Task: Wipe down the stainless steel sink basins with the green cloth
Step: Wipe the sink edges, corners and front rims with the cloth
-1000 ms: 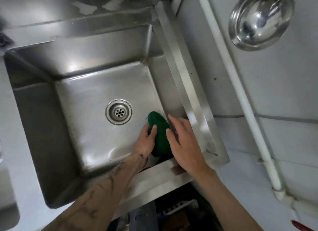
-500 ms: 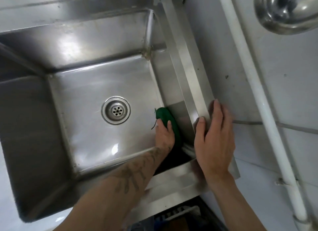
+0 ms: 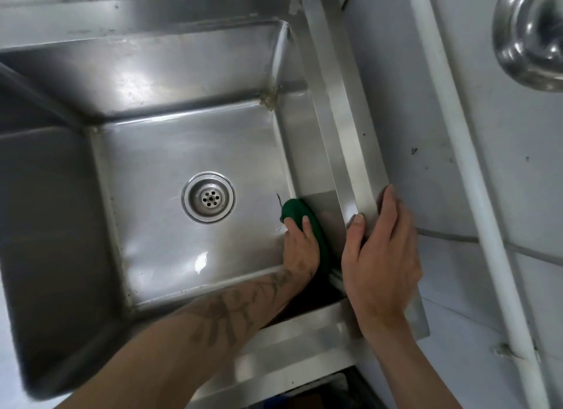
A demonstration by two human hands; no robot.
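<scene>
At the far left, the sink basin [image 3: 158, 152] has its left wall and most of its floor unattended. The drain [image 3: 209, 197] sits mid-floor, well apart from the work zone.

Right of the drain, the green cloth [image 3: 297, 209] is bunched into a pad and jammed into the seam where the floor meets the right wall. The left hand [image 3: 300, 250] lies over it, thumb and fingertips curled onto its near side, gripping it and pressing it into the wall. The tattooed forearm comes in diagonally from the lower left, over the front edge, with the wrist roughly in line with it.

My read is that the step in hand is wiping the right wall and its lower seam. To do it well:
- run long overlapping strokes along the seam, front to back
- open the pad out flatter, since a tight wad covers little area
- push into the back right corner, where there's visible crud at the weld
- then work the floor toward the drain

Further right, the right hand [image 3: 382, 256] lies flat on the rim [image 3: 344, 134]. Its fingers are straight and close together, the thumb is on the inner edge, and it holds nothing, so it looks like a brace. That's good for leverage.

Beyond it, a white pipe [image 3: 457, 165] runs along the wall and a steel ladle [image 3: 533, 34] hangs top right. Neither is involved.
</scene>
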